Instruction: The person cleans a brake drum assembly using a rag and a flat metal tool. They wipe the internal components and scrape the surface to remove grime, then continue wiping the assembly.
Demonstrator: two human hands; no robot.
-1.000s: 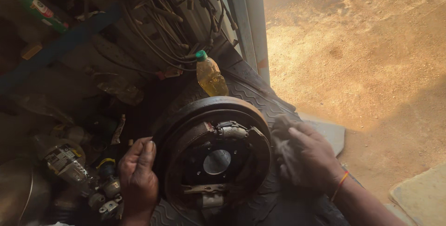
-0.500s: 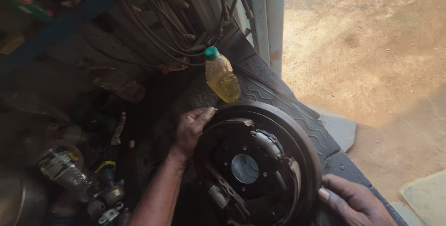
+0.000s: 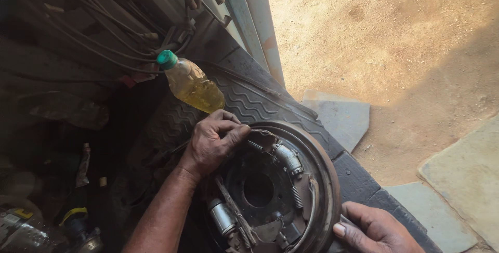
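1. the brake drum assembly lies face-up on a worn tyre, low in the middle of the view – springs, shoes and a round centre hole showing inside it.
2. the left hand rests on the upper-left rim of the drum, fingers curled and pressing at the top of a brake shoe near a coil spring.
3. the right hand grips the lower-right edge of the drum, thumb on the rim.
4. a plastic bottle of yellow liquid with a green cap leans on the tyre just above the left hand.
5. cables hang in the dark upper left – sunlit dirt ground lies to the right.
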